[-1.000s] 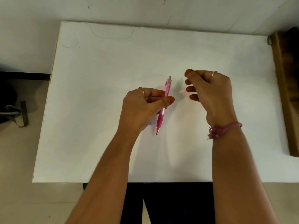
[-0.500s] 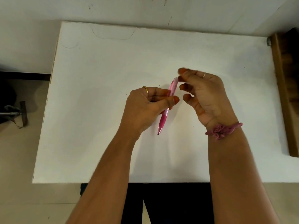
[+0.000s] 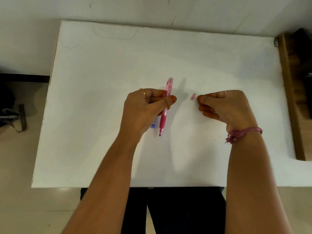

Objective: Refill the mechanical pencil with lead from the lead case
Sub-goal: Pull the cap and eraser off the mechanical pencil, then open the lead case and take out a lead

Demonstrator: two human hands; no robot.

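Observation:
My left hand (image 3: 146, 110) grips a pink mechanical pencil (image 3: 166, 105) around the middle of its barrel. The pencil's tip points toward me and its top end points away. A blue lead case (image 3: 154, 123) lies on the white table (image 3: 101, 115), mostly hidden under my left hand. A small pink cap (image 3: 193, 96) lies on the table, right of the pencil. My right hand (image 3: 222, 107) hovers just right of the cap with thumb and forefinger pinched together. I see nothing between them.
A brown wooden piece of furniture (image 3: 290, 98) runs along the table's right edge. A dark bag with a strap (image 3: 11, 115) lies on the floor to the left. My dark-clothed legs (image 3: 177, 210) are under the near edge.
Half a second ago my right hand was at the pencil's top end. It has moved back right, beside the cap. My left hand has kept hold of the pencil, tilting it slightly.

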